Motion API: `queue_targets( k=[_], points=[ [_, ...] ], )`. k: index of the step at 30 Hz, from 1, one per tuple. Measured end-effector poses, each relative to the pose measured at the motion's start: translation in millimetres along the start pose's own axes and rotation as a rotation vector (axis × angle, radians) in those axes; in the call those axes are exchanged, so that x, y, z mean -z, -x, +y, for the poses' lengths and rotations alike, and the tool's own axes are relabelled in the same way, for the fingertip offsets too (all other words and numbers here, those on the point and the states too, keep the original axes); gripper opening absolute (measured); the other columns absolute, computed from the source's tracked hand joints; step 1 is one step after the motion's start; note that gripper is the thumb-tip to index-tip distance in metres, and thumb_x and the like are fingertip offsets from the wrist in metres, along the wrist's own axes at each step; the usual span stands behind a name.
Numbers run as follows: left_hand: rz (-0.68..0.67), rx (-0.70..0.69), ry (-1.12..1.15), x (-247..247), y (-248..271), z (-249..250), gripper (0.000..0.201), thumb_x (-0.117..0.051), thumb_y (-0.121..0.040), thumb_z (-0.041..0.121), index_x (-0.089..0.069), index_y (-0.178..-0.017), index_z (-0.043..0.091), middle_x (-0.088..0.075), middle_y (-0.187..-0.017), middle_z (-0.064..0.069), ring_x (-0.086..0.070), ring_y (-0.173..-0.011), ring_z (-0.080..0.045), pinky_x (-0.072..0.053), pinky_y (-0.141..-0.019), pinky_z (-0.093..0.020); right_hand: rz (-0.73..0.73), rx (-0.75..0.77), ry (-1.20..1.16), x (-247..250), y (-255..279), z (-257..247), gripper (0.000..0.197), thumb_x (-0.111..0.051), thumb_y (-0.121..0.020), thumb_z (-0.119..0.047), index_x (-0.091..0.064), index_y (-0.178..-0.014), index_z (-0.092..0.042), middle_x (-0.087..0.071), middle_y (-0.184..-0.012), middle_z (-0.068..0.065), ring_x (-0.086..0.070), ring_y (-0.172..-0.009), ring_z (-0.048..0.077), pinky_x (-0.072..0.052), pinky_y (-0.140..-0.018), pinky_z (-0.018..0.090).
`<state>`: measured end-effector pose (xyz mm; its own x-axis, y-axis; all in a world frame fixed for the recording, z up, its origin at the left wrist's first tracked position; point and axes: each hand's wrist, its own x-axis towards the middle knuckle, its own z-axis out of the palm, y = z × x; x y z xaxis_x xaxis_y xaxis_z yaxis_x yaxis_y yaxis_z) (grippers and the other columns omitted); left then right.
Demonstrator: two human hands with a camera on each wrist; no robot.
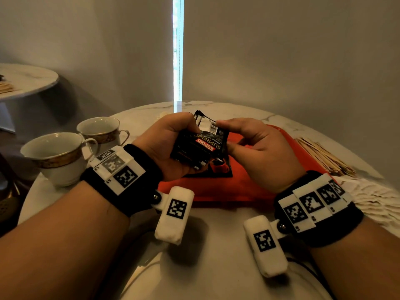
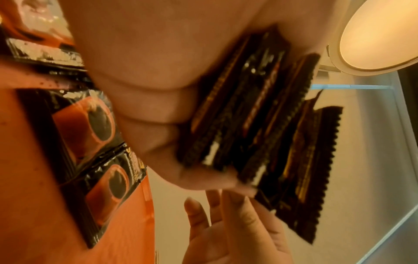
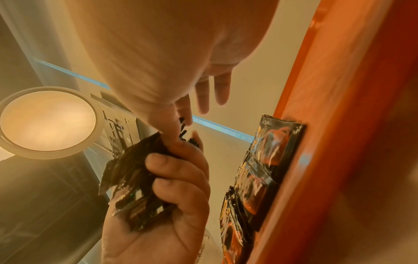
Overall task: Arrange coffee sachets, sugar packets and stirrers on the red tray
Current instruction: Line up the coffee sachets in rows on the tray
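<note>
My left hand grips a stack of several black coffee sachets above the red tray. My right hand pinches the right edge of the top sachet between thumb and forefinger, its other fingers held straight. In the left wrist view the sachet stack stands on edge in the palm, and two sachets lie flat on the red tray. The right wrist view shows these flat sachets in a row. Wooden stirrers and white sugar packets lie on the table right of the tray.
Two gold-rimmed white cups stand at the table's left edge. The round marble table reaches toward me in front of the tray. A second small table stands at the far left. A wall closes off the back.
</note>
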<state>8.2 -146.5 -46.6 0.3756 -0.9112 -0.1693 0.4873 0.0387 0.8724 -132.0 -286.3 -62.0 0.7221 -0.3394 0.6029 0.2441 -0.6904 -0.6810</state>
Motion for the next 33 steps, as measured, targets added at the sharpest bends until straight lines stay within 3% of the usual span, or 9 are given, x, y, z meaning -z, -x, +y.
queue_targets(
  k=[3, 6, 10, 12, 15, 18, 24, 26, 33],
  points=[
    [-0.009, 0.006, -0.007, 2, -1, -1, 0.061, -0.058, -0.061, 0.019, -0.046, -0.121, 0.011, -0.059, -0.106, -0.021, -0.061, -0.082, -0.029, -0.05, -0.061, -0.032, -0.034, 0.019, 0.125, 3, 0, 3, 0.046, -0.074, -0.085, -0.005, -0.069, -0.123, -0.031, -0.065, -0.12, -0.009, -0.058, -0.114, 0.003, -0.044, -0.088, 0.013],
    [-0.039, -0.01, -0.025, -1, 1, -1, 0.04, -0.061, -0.066, 0.019, -0.055, -0.103, 0.007, -0.061, -0.095, -0.017, -0.061, -0.074, -0.025, -0.048, -0.061, -0.031, -0.005, 0.034, 0.157, 4, 0, 1, 0.036, -0.07, -0.089, -0.006, -0.073, -0.117, -0.03, -0.067, -0.114, -0.011, -0.059, -0.111, 0.001, -0.047, -0.089, 0.015],
    [0.057, -0.084, 0.014, 0, 1, 2, 0.048, -0.061, -0.07, 0.021, -0.054, -0.116, 0.01, -0.061, -0.107, -0.015, -0.06, -0.091, -0.029, -0.048, -0.069, -0.036, 0.156, -0.096, 0.047, 4, 1, -7, 0.02, -0.062, -0.098, -0.02, -0.07, -0.085, -0.034, -0.067, -0.071, -0.024, -0.062, -0.071, -0.008, -0.043, -0.066, 0.009],
    [0.107, -0.126, 0.008, 2, -1, 2, 0.056, -0.057, -0.071, 0.017, -0.053, -0.126, 0.004, -0.061, -0.113, -0.019, -0.061, -0.099, -0.034, -0.049, -0.076, -0.039, 0.187, -0.173, -0.009, 4, 0, -5, 0.022, -0.06, -0.1, -0.025, -0.067, -0.08, -0.028, -0.066, -0.063, -0.014, -0.059, -0.06, 0.002, -0.045, -0.062, 0.02],
    [0.117, -0.155, 0.013, 3, -1, 3, 0.057, -0.053, -0.071, 0.011, -0.052, -0.128, 0.003, -0.067, -0.101, -0.017, -0.069, -0.086, -0.031, -0.056, -0.068, -0.035, 0.063, -0.25, -0.168, 1, 0, -7, 0.024, -0.055, -0.102, -0.021, -0.07, -0.084, -0.018, -0.064, -0.061, -0.003, -0.055, -0.056, 0.015, -0.045, -0.058, 0.032],
    [0.073, -0.168, -0.007, -1, 0, 1, 0.056, -0.051, -0.073, 0.012, -0.054, -0.128, 0.001, -0.07, -0.099, -0.016, -0.071, -0.079, -0.028, -0.058, -0.064, -0.033, -0.06, -0.339, -0.36, -3, 2, -15, 0.027, -0.046, -0.104, -0.008, -0.067, -0.088, -0.004, -0.067, -0.059, -0.005, -0.059, -0.049, 0.005, -0.045, -0.048, 0.018],
    [0.067, -0.182, -0.048, -6, 2, 0, 0.068, -0.066, -0.083, 0.025, -0.048, -0.143, -0.002, -0.06, -0.122, -0.026, -0.062, -0.107, -0.042, -0.049, -0.1, -0.055, -0.136, -0.407, -0.409, -9, 5, -21, 0.025, -0.045, -0.103, -0.009, -0.065, -0.089, -0.005, -0.069, -0.059, -0.006, -0.061, -0.049, -0.001, -0.044, -0.046, 0.01],
    [0.076, -0.171, -0.058, -5, 2, 1, 0.066, -0.069, -0.082, 0.024, -0.051, -0.14, -0.003, -0.061, -0.122, -0.027, -0.062, -0.107, -0.042, -0.046, -0.104, -0.057, -0.131, -0.417, -0.412, -12, 5, -21, 0.024, -0.046, -0.103, -0.01, -0.066, -0.09, -0.006, -0.07, -0.062, -0.006, -0.062, -0.05, -0.001, -0.043, -0.046, 0.01],
    [0.151, -0.208, -0.034, -2, 3, 5, 0.061, -0.07, -0.082, 0.018, -0.053, -0.134, -0.007, -0.065, -0.114, -0.031, -0.069, -0.095, -0.044, -0.058, -0.085, -0.052, -0.206, -0.457, -0.584, -13, 8, -25, 0.022, -0.048, -0.101, -0.013, -0.064, -0.098, 0.001, -0.07, -0.066, 0.001, -0.064, -0.054, 0.006, -0.046, -0.047, 0.015]
  ],
)
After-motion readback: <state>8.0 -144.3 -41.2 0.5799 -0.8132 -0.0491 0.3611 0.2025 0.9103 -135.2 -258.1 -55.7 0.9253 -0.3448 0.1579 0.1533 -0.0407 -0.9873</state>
